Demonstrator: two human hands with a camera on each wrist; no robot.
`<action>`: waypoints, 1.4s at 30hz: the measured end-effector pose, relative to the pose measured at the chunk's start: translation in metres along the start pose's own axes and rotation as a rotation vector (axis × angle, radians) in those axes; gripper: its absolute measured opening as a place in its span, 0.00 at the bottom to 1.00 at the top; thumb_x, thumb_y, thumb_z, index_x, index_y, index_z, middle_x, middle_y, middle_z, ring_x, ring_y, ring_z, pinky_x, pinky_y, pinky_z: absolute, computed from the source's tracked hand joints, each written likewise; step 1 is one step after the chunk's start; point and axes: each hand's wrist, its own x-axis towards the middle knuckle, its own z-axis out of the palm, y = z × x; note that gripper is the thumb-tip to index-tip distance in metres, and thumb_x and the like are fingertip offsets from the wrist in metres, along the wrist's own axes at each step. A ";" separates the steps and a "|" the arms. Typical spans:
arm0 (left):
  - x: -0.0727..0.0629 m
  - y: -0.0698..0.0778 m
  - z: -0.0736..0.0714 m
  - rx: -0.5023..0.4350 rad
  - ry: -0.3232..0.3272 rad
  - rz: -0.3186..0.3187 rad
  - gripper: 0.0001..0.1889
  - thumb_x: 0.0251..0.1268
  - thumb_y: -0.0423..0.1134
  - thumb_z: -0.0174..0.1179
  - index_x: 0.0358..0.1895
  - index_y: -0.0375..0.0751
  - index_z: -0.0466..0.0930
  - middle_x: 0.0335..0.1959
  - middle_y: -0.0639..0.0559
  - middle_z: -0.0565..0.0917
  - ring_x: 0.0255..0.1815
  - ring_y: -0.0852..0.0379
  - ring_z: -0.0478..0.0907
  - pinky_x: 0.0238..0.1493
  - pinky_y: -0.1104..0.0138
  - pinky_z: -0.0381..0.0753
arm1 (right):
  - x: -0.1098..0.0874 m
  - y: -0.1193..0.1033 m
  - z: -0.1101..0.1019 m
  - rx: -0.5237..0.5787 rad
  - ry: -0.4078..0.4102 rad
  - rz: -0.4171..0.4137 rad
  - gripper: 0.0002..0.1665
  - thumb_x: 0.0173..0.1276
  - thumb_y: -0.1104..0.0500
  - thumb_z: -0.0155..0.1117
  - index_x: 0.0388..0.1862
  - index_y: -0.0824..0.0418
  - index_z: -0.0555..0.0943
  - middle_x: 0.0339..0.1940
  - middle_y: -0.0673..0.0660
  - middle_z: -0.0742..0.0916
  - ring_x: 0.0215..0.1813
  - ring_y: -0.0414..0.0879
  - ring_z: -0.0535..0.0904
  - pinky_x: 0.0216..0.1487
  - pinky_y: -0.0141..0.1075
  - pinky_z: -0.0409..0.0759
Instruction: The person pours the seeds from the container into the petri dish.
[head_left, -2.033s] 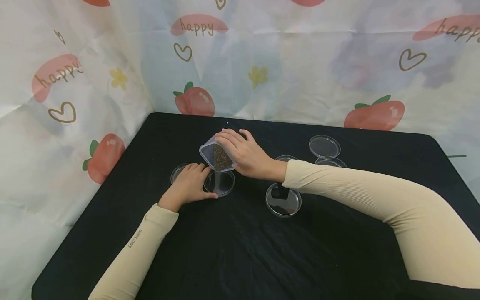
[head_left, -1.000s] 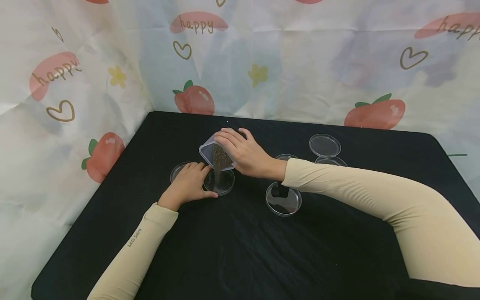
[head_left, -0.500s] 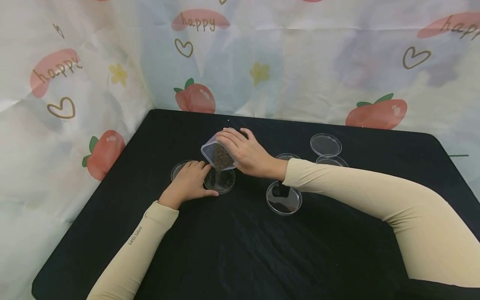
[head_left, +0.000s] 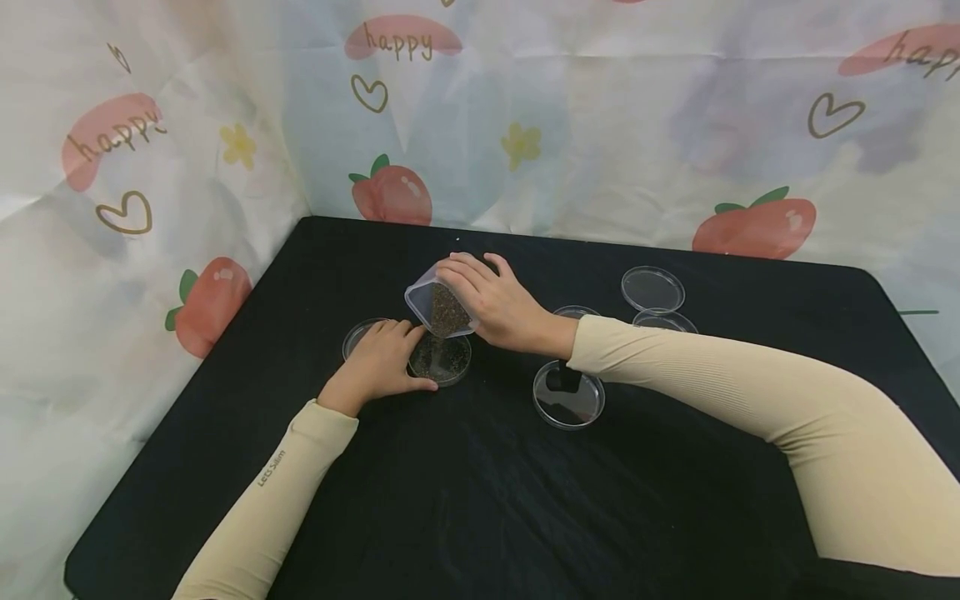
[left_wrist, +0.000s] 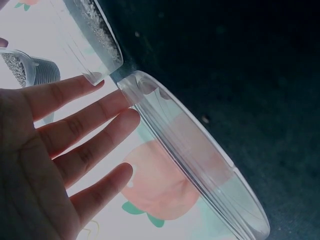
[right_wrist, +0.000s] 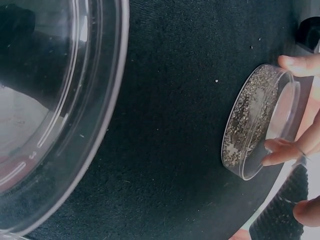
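- Seeds (head_left: 446,310) sit in a small clear tub (head_left: 438,308) that the right hand (head_left: 495,304) holds, fingers curled around it.
- The tub is tipped over a round clear dish (head_left: 440,358) on the black table (head_left: 465,500).
- Dark seeds cover the bottom of that dish (right_wrist: 255,127).
- The left hand (head_left: 375,367) lies flat on the table with fingers straight, touching the left side of the dish.
- An empty lid (head_left: 354,337) lies just beside the left hand, partly hidden by it (left_wrist: 200,165).
- Another round dish (head_left: 567,398) sits near the right arm, with a small black thing (head_left: 561,379) in it.
- More clear dishes (head_left: 652,289) lie far back on the right.
- A cloth with red fruit pictures (head_left: 392,196) hangs behind the table.
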 end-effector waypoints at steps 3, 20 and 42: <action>0.000 0.000 0.000 -0.003 -0.003 -0.001 0.48 0.46 0.70 0.61 0.65 0.37 0.68 0.60 0.40 0.75 0.63 0.42 0.71 0.68 0.50 0.64 | 0.000 0.000 0.000 0.000 -0.001 -0.002 0.42 0.48 0.72 0.65 0.65 0.63 0.65 0.66 0.59 0.72 0.71 0.55 0.63 0.65 0.59 0.62; -0.001 0.000 0.001 -0.004 -0.011 -0.007 0.49 0.47 0.70 0.61 0.66 0.38 0.66 0.60 0.40 0.74 0.63 0.42 0.70 0.69 0.50 0.63 | -0.001 0.002 0.003 -0.011 -0.016 0.009 0.41 0.50 0.71 0.65 0.66 0.63 0.65 0.67 0.59 0.72 0.71 0.55 0.63 0.65 0.60 0.62; -0.001 0.000 0.001 -0.019 -0.004 -0.013 0.49 0.46 0.69 0.62 0.66 0.37 0.66 0.59 0.40 0.75 0.63 0.42 0.70 0.68 0.50 0.64 | -0.001 0.008 0.009 -0.044 -0.020 0.015 0.42 0.50 0.70 0.68 0.66 0.63 0.64 0.66 0.60 0.72 0.71 0.55 0.63 0.65 0.60 0.62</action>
